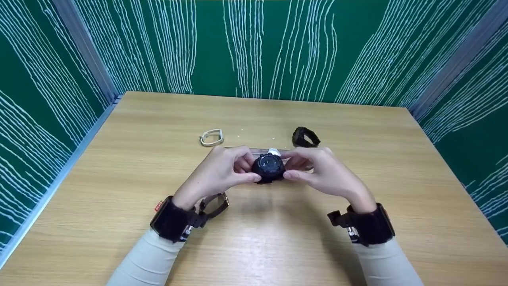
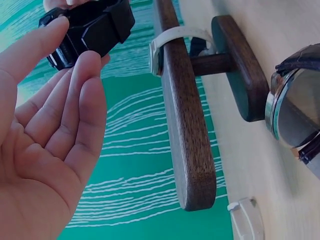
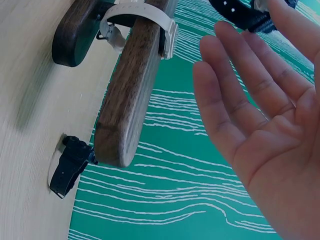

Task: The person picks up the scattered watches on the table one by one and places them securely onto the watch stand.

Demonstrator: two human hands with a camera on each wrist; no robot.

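A black digital watch [image 1: 270, 166] is held up between both hands, its round face turned upward. My left hand [image 1: 222, 167] pinches its left side between thumb and fingers; in the left wrist view the black watch [image 2: 95, 32] shows its closed band. On the opposite side my right hand [image 1: 323, 169] grips the black watch with thumb and fingertips, and part of its strap [image 3: 240, 14] is seen in the right wrist view. Below and beyond the hands stands a dark wooden T-shaped watch stand [image 2: 187, 120], with a white watch [image 2: 175, 35] strapped around its bar.
On the table [image 1: 254, 246] lie a pale watch [image 1: 212, 137] at the back left and another black watch [image 1: 304, 137] at the back right. A dark-strapped watch [image 1: 214, 205] sits near the left wrist. Green walls [image 1: 214, 47] with white lines surround the table's back and sides.
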